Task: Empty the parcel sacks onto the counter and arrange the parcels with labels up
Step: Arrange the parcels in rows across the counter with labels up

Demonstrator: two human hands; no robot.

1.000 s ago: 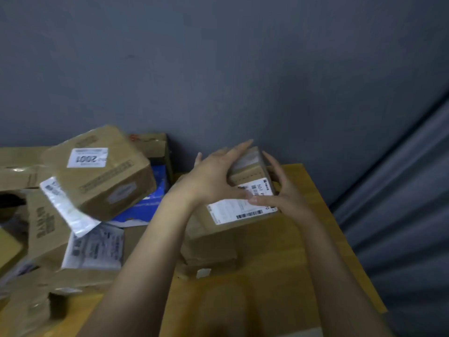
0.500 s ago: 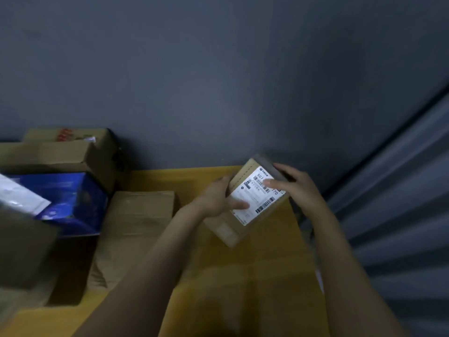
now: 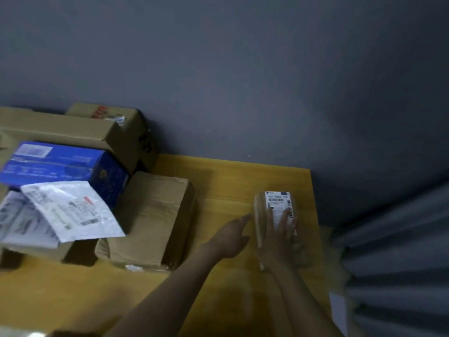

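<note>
A small brown parcel point(image 3: 263, 210) lies on the yellow counter point(image 3: 226, 181) near its far right corner, white label facing up. My right hand point(image 3: 279, 242) rests flat on top of it, fingers straight over the label. My left hand point(image 3: 230, 235) hovers just left of the parcel with fingers extended, apart from it or barely at its side. A brown paper-wrapped parcel point(image 3: 150, 215) sits to the left with no label showing on top.
Stacked at the left are a blue box point(image 3: 60, 164), long cardboard boxes point(image 3: 73, 132) and white plastic mailers point(image 3: 73, 210) with labels up. A grey wall backs the counter; a grey curtain point(image 3: 401, 251) hangs past the right edge.
Both hands carried the small parcel to the right and set it on the counter. My left hand let go of it; my right hand now lies flat on its label.
</note>
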